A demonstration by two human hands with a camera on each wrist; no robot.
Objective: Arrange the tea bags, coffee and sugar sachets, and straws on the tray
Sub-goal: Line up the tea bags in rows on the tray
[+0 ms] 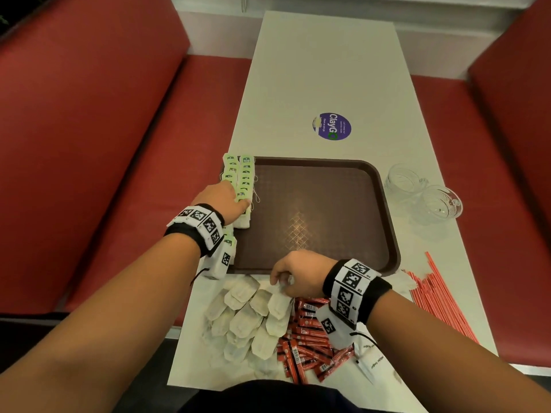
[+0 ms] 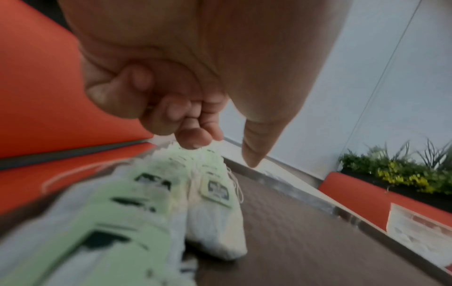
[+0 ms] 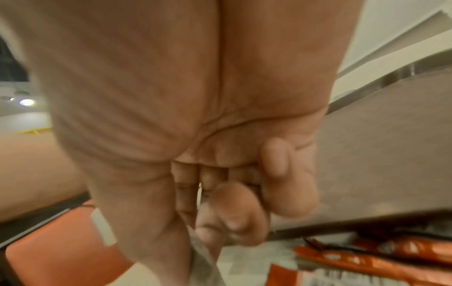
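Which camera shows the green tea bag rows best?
The head view: both rows of tea bags lie along the tray's left edge, with the left hand on them. The left wrist view shows them close but blurred. The right wrist view shows none.

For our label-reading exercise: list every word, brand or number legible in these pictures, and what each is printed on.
"ClayGO": round purple sticker on the table; its smaller print is unreadable.
"White Sugar": white sachet.
Green tea bag tags, red coffee sachets, wristband markers: print too small or blurred.
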